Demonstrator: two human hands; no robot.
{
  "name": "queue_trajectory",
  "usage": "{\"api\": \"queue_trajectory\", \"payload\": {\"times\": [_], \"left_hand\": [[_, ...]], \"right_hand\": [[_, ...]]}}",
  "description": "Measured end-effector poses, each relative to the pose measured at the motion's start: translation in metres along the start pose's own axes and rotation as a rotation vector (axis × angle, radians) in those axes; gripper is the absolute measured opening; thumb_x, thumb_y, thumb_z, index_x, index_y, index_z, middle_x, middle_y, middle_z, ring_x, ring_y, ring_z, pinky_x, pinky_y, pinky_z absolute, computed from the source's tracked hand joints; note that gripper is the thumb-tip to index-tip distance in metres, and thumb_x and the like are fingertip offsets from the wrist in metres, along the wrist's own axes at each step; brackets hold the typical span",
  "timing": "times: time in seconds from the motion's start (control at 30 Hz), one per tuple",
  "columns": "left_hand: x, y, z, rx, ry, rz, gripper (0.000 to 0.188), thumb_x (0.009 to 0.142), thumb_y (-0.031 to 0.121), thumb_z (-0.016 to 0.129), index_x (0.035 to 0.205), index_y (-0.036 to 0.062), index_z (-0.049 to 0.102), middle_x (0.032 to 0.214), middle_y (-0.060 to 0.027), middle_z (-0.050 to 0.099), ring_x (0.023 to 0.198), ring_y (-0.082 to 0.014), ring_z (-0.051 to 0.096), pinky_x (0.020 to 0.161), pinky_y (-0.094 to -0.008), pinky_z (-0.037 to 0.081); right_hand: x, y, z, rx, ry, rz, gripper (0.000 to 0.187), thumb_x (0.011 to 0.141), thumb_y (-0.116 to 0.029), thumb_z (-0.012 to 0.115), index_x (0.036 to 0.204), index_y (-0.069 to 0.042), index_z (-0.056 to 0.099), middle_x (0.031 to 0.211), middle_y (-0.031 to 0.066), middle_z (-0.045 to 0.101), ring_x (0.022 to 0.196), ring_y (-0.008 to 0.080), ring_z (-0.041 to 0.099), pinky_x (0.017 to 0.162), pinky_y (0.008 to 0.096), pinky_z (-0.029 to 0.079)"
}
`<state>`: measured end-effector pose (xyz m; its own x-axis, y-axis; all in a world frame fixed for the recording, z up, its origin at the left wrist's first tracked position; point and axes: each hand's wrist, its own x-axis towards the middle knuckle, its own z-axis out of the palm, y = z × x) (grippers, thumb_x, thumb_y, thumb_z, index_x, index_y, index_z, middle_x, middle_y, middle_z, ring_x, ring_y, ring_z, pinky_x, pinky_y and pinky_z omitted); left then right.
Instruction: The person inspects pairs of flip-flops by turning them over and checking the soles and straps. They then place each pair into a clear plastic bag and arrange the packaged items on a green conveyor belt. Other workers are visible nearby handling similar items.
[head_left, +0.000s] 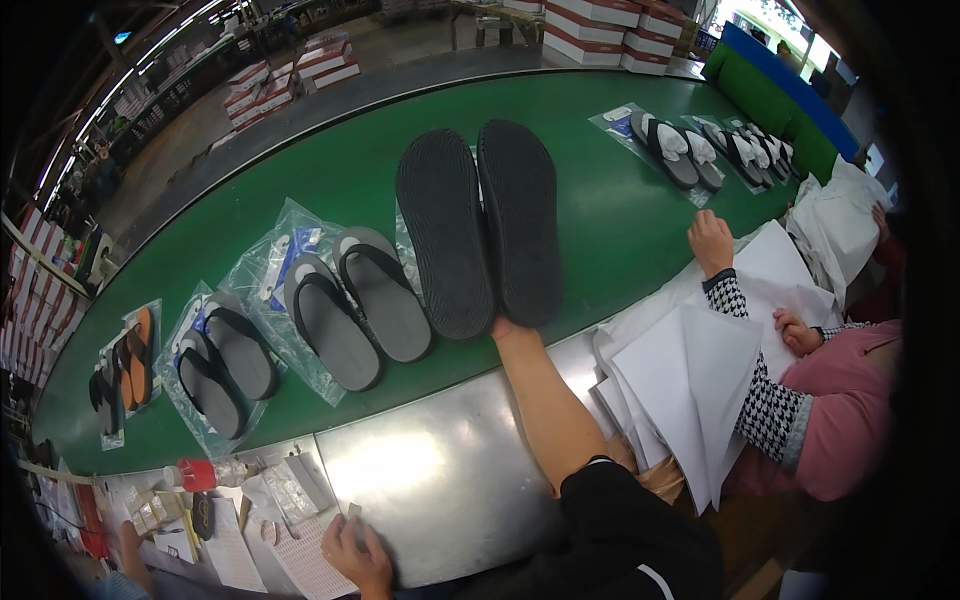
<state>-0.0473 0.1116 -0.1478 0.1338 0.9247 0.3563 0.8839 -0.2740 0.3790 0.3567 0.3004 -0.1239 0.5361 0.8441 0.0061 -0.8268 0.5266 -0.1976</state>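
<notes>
My right hand (506, 326) is raised over the green conveyor belt and holds a pair of flip-flops (520, 225) with their dark ribbed soles turned toward me. Most of that hand is hidden behind the soles. Low over the metal ledge, my left hand (358, 553) has a small pale label (354, 510) at its fingertips. A sheet of small printed labels (310, 560) lies beside it. On the belt just left of the raised pair, grey flip-flops with black straps (335, 320) rest on a clear plastic bag (270, 285).
More bagged sandals (215, 365) lie farther left, including an orange pair (137, 360). At far right are paper-stuffed sandals (675, 150). A co-worker's hand (711, 240) reaches over white paper sheets (690, 370). A red-capped bottle (200, 474) lies on the metal ledge (430, 460).
</notes>
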Motion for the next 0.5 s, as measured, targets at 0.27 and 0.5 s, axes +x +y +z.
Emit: {"api": "queue_trajectory", "payload": {"times": [0.27,0.5], "left_hand": [[0.052,-0.003,0.000,-0.161,0.098,0.041,0.022,0.089,0.008,0.061,0.108,-0.0030,0.064,0.107,-0.0179,0.062,0.098,-0.0350,0.058,0.088,-0.0417,0.045],[0.292,-0.101,0.057,-0.156,0.427,-0.234,0.039,0.095,0.022,0.059,0.126,-0.0031,0.057,0.129,-0.0214,0.054,0.117,-0.0338,0.055,0.100,-0.0386,0.042]], "right_hand": [[-0.005,0.004,0.007,0.026,0.003,0.019,0.045,0.099,-0.035,0.050,0.131,-0.003,0.055,0.129,0.0137,0.060,0.113,0.0293,0.060,0.097,0.0442,0.052],[-0.009,0.000,0.002,-0.015,0.116,0.032,0.046,0.101,-0.036,0.047,0.133,-0.003,0.054,0.131,0.0141,0.058,0.115,0.0296,0.059,0.098,0.0441,0.051]]}}
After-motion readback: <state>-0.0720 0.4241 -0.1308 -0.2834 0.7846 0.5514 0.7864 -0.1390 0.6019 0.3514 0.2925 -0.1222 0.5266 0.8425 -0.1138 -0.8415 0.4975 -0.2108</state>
